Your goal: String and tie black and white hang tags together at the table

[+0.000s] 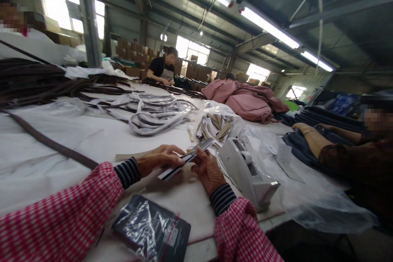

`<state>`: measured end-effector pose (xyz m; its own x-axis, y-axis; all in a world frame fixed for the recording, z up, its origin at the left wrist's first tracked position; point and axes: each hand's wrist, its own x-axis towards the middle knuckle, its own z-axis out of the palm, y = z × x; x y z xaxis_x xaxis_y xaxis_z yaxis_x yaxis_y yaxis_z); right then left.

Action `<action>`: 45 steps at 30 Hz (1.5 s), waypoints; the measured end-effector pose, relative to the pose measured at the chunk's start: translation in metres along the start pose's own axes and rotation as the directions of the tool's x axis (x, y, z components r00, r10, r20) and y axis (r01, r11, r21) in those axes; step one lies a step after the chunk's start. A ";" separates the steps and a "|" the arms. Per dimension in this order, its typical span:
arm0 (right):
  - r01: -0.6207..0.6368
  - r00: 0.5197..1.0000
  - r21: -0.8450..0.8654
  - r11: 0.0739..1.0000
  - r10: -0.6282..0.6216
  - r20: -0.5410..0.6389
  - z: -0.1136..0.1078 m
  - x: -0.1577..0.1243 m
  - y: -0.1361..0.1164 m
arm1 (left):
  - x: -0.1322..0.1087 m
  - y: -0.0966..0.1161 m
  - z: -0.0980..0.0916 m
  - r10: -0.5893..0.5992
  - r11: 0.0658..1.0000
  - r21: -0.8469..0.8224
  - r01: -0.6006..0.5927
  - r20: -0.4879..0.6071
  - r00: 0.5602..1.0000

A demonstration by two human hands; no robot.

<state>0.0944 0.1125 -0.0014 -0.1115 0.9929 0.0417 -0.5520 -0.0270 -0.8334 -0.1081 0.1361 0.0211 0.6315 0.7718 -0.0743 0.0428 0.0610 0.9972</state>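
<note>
Both my hands are closed on a small bundle of flat strips (172, 173), grey, white and black, held at a slant just above the table. My left hand (162, 159) pinches its near end between thumb and fingers. My right hand (209, 170) grips it farther up, with the thumb on top. What the strips are made of I cannot tell. Just right of my right hand stands a grey tape dispenser (245, 172). Below my hands lies a clear plastic packet of dark printed cards (150, 229). Beyond them, a clear bag (235, 119) holds many beige and white strips.
White sheeting (76, 131) covers the table. Coiled grey straps (153, 120) and dark brown straps (33, 80) lie at centre and left. A pink fabric pile (245, 98) sits behind. One co-worker (337, 151) handles dark fabric at right; another (162, 69) stands at the far side.
</note>
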 end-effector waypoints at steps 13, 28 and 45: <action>0.015 0.999 -0.074 0.997 -0.012 0.032 0.007 -0.004 -0.005 | 0.001 -0.006 0.012 0.012 0.996 -0.090 -0.016 -0.050 0.999; 0.052 0.998 -0.178 0.983 -0.058 -0.033 0.004 -0.002 -0.008 | -0.003 0.005 0.017 -0.010 0.994 -0.110 0.006 -0.033 0.999; 0.378 0.789 -0.751 0.540 -0.613 -0.044 -0.002 -0.003 -0.015 | 0.000 0.000 0.003 0.012 0.999 -0.031 -0.008 0.116 0.993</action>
<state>0.1049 0.1102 0.0094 0.2864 0.8048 0.5198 0.2806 0.4483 -0.8487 -0.1055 0.1339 0.0215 0.7172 0.6941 -0.0616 0.0138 0.0743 0.9971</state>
